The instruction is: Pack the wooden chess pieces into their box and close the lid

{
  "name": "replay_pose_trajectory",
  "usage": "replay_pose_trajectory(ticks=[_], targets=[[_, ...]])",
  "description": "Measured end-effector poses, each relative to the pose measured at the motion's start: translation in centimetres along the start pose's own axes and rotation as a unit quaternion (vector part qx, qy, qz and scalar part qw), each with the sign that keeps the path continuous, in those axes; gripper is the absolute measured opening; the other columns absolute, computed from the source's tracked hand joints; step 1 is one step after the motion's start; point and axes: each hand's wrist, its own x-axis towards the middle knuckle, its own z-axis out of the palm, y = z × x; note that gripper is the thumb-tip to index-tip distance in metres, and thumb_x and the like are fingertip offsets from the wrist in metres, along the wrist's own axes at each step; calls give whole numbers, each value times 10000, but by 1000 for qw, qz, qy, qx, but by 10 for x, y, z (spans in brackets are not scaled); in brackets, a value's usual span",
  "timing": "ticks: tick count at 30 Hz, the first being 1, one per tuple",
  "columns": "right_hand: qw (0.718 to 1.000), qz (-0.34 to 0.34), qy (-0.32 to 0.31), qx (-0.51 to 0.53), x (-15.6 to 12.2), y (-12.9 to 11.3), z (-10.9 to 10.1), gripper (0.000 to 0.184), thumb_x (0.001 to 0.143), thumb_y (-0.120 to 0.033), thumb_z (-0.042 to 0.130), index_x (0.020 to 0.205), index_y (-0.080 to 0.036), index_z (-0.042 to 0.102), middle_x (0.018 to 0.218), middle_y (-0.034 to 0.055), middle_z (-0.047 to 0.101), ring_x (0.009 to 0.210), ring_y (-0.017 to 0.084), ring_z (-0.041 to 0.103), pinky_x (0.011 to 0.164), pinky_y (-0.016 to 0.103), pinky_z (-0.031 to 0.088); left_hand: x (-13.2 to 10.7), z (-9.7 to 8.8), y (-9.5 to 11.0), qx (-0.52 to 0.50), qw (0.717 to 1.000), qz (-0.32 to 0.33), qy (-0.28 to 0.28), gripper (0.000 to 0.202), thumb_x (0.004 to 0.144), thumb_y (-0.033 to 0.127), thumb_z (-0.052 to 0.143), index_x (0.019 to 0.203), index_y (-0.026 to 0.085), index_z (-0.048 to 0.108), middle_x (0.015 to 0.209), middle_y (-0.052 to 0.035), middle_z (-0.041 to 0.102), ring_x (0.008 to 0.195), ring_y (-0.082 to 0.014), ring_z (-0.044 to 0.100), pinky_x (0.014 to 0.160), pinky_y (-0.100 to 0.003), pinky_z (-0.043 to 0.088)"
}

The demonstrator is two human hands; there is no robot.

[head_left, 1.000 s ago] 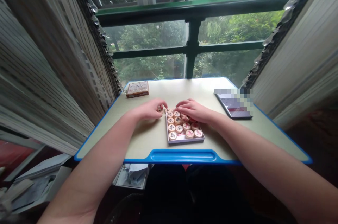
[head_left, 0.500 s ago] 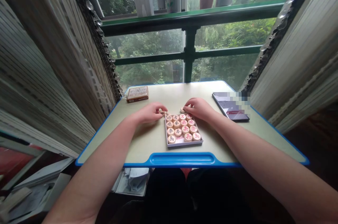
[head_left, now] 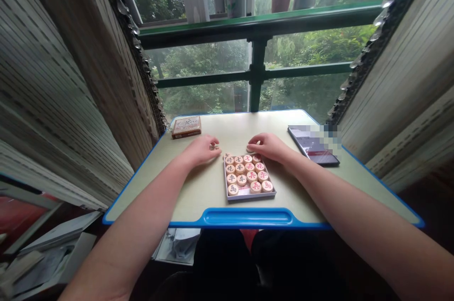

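Observation:
A shallow white box (head_left: 250, 197) on the small table holds several round xiangqi pieces (head_left: 241, 180) with black or red characters, and one gap shows in its front row. One piece (head_left: 227, 156) sits tilted over the box's far left corner. Just left of that corner, my left hand (head_left: 205, 150) has its fingers closed around a xiangqi piece (head_left: 216, 148), only partly visible. Beyond the far right corner, my right hand (head_left: 266, 145) pinches a pale xiangqi piece (head_left: 250, 149) under its fingertips, close to the tabletop. Its marked face cannot be made out.
A small brown box (head_left: 186, 127) lies at the table's far left. On the right lies a phone or tablet (head_left: 314, 146), past my right forearm. The table (head_left: 156, 187) has a blue edge with a tray groove (head_left: 248, 217) in front. Cans and cups line the window ledge.
My left hand has drawn slightly left, away from the box's corner, with the piece in its fingers. My right hand stays near the far right corner. The whole view has shifted slightly.

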Motion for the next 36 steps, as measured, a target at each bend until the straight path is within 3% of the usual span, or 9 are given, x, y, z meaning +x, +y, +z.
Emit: replay_pose_trajectory(ticks=[5, 10, 15, 18, 20, 23, 26, 36], targets=[[999, 27, -16, -20, 2, 1, -4, 254, 723, -339, 626, 884, -170, 729, 935, 68, 711, 808, 189, 633, 697, 258, 463, 2, 0, -3, 40, 999, -7, -4, 257, 734, 347, 537, 845, 158, 672, 854, -74, 655, 764, -189, 594, 700, -284, 467], [999, 20, -29, -27, 3, 5, -9, 294, 701, -323, 637, 937, -171, 722, 946, 55, 715, 813, 190, 636, 711, 260, 457, -1, -2, 0, 44, 999, 1, -7, 241, 724, 310, 530, 858, 169, 672, 862, -63, 666, 765, -188, 593, 670, -273, 447], [998, 6, -9, -62, 4, 10, -9, 243, 701, -316, 619, 874, -184, 727, 909, 46, 715, 796, 183, 628, 703, 262, 449, -2, -3, 2, 47, 999, 10, -12, 255, 726, 299, 518, 882, 167, 670, 873, -66, 661, 771, -191, 595, 682, -280, 447], [995, -39, 23, -85, -4, 4, -14, 212, 702, -311, 619, 845, -193, 723, 892, 44, 705, 766, 179, 615, 677, 269, 445, -1, -3, 0, 52, 998, 9, -16, 271, 727, 308, 523, 907, 163, 666, 881, -72, 664, 780, -196, 597, 685, -277, 450], [992, -107, 28, -65, -15, -7, -18, 211, 727, -292, 605, 874, -187, 714, 902, 51, 694, 759, 167, 606, 678, 265, 448, -1, -2, -1, 49, 999, -2, -14, 300, 726, 317, 532, 947, 157, 655, 891, -76, 668, 781, -197, 600, 682, -276, 450], [974, -222, -31, -18, -35, -30, -22, 193, 724, -262, 629, 885, -184, 701, 873, 53, 678, 784, 160, 593, 710, 260, 452, -1, -1, -1, 36, 999, -16, -12, 343, 723, 314, 539, 1014, 155, 629, 909, -74, 672, 792, -197, 605, 694, -276, 452], [953, -291, -72, -36, -51, -48, -19, 158, 721, -215, 631, 860, -179, 697, 806, 55, 656, 753, 161, 570, 696, 268, 443, -1, -1, -1, 32, 999, -18, -12, 358, 724, 307, 541, 1041, 160, 616, 931, -74, 672, 812, -201, 606, 719, -280, 456], [951, -274, -86, -116, -57, -57, -3, 126, 714, -282, 638, 777, -205, 715, 711, 41, 638, 679, 156, 517, 597, 251, 382, -2, -1, 2, 63, 998, -4, -28, 324, 754, 294, 485, 1014, 159, 623, 1002, -98, 647, 895, -233, 601, 801, -315, 454]])
